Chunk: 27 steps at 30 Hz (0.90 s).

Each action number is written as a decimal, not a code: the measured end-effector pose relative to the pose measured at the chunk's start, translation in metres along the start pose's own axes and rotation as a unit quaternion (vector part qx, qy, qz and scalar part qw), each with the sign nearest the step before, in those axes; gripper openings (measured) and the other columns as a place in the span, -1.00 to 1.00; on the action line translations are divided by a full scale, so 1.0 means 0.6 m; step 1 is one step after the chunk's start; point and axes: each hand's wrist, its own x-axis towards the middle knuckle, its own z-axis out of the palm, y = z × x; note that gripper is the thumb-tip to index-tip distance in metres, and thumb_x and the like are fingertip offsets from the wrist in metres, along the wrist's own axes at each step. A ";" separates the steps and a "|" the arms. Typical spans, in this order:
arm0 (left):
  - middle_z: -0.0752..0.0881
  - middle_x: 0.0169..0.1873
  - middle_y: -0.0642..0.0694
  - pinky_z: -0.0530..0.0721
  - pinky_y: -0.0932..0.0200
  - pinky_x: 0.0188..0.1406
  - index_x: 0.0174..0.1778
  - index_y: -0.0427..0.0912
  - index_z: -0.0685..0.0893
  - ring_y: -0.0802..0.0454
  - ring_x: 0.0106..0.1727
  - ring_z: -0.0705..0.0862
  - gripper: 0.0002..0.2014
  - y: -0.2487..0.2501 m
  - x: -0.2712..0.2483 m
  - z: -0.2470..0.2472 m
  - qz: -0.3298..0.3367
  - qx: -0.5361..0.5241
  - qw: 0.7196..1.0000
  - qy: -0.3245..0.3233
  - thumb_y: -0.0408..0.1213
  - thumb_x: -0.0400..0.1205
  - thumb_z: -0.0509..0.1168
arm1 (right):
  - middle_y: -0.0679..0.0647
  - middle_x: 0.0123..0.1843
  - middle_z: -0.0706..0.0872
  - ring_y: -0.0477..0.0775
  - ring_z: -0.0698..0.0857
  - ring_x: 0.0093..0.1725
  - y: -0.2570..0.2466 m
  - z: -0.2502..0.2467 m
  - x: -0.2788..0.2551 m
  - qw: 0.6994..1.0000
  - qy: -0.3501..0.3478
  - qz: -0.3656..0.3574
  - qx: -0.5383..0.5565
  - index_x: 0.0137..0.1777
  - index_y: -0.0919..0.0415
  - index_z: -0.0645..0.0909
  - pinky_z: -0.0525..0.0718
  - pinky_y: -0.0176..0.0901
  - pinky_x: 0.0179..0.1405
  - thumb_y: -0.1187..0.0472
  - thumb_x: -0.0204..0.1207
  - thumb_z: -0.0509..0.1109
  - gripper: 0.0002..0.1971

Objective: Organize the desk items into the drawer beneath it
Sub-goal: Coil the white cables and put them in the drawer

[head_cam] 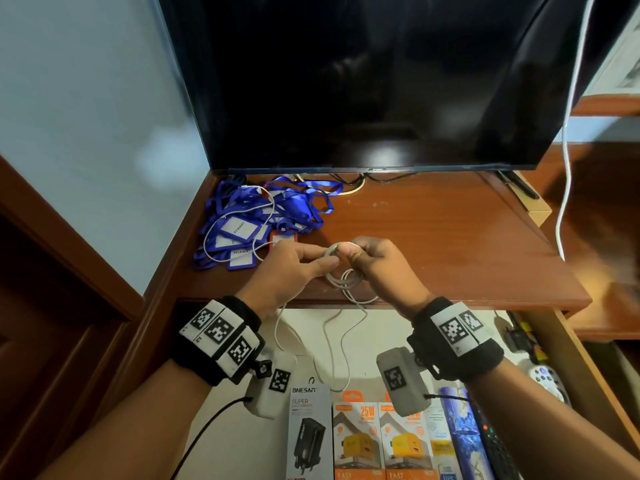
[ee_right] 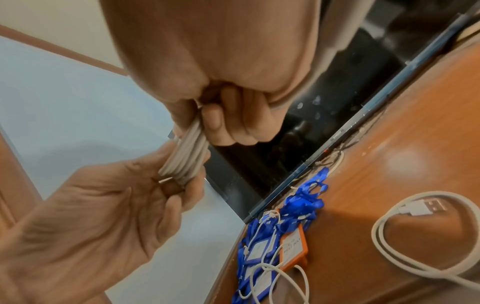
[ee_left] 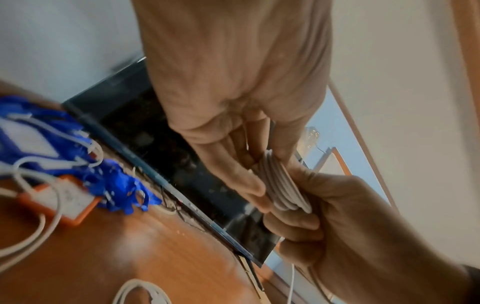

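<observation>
cable coil at frame centre, pinched by both hands, left and right, keeping loops tidy for the drawer.

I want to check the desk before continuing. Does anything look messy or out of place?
Yes. The blue lanyards lie in a tangled heap at the desk's back left corner, with a white cable looped over them.
</observation>
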 end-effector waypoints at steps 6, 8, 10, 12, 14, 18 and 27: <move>0.84 -0.16 -0.16 0.74 0.19 -0.07 0.02 -0.22 0.81 0.00 -0.10 0.80 -0.86 -0.015 -0.002 -0.001 -0.008 0.000 1.000 0.028 -0.39 0.60 0.38 | 0.20 -0.35 0.64 0.04 0.55 -0.35 0.014 -0.015 -0.003 0.998 0.020 -0.019 0.062 -0.22 0.35 0.63 0.53 -0.07 -0.31 0.28 0.52 0.47 -0.85; 0.84 -0.25 -0.07 0.72 0.14 0.02 -0.10 -0.24 0.84 0.07 -0.14 0.78 -0.89 -0.014 -0.003 -0.007 -0.003 0.050 0.999 0.010 -0.36 0.59 0.39 | 0.14 -0.40 0.56 -0.06 0.46 -0.42 0.015 -0.027 -0.010 0.995 0.014 -0.039 0.092 -0.26 0.34 0.62 0.42 -0.29 -0.42 0.42 0.48 0.46 -0.88; 0.83 -0.26 -0.09 0.73 0.03 0.07 -0.18 -0.25 0.84 0.01 -0.16 0.78 -0.89 -0.010 -0.004 -0.014 -0.011 0.066 0.997 -0.029 -0.36 0.59 0.40 | 0.12 -0.42 0.53 -0.06 0.42 -0.44 0.018 -0.035 -0.015 0.991 0.007 -0.045 0.123 -0.30 0.31 0.63 0.35 -0.33 -0.45 0.43 0.43 0.44 -0.89; 0.83 -0.20 -0.24 0.77 0.06 -0.03 -0.21 -0.24 0.83 -0.03 -0.20 0.78 -0.88 -0.002 -0.008 -0.017 -0.014 0.043 0.996 -0.071 -0.40 0.59 0.39 | 0.19 -0.39 0.56 0.08 0.43 -0.38 0.019 -0.036 -0.018 0.988 0.010 -0.047 0.149 -0.30 0.37 0.63 0.38 -0.18 -0.37 0.41 0.35 0.40 -0.96; 0.80 -0.18 -0.36 0.76 0.18 -0.16 -0.23 -0.18 0.83 -0.04 -0.23 0.78 -0.84 0.005 -0.012 -0.018 -0.005 0.011 0.995 -0.097 -0.46 0.58 0.37 | 0.21 -0.34 0.60 0.14 0.46 -0.31 0.022 -0.031 -0.019 0.986 0.018 -0.054 0.157 -0.31 0.39 0.65 0.42 -0.06 -0.28 0.43 0.32 0.38 -0.97; 0.80 -0.22 -0.32 0.74 0.21 -0.14 -0.27 -0.11 0.84 -0.05 -0.18 0.78 -0.78 0.007 -0.013 -0.014 0.022 -0.026 0.992 -0.120 -0.49 0.55 0.37 | 0.22 -0.25 0.62 0.11 0.54 -0.23 0.026 -0.015 -0.019 0.985 0.052 -0.062 0.155 -0.31 0.36 0.68 0.53 -0.10 -0.23 0.48 0.28 0.37 -0.92; 0.85 -0.16 -0.13 0.77 0.17 0.00 0.00 -0.15 0.80 0.01 -0.10 0.81 -0.84 -0.009 0.003 0.013 0.029 -0.027 0.999 0.006 -0.43 0.57 0.39 | 0.02 -0.36 0.77 -0.04 0.68 -0.33 0.025 0.011 -0.030 0.974 0.070 -0.007 0.214 -0.27 0.30 0.75 0.65 -0.21 -0.30 0.53 0.39 0.45 -0.85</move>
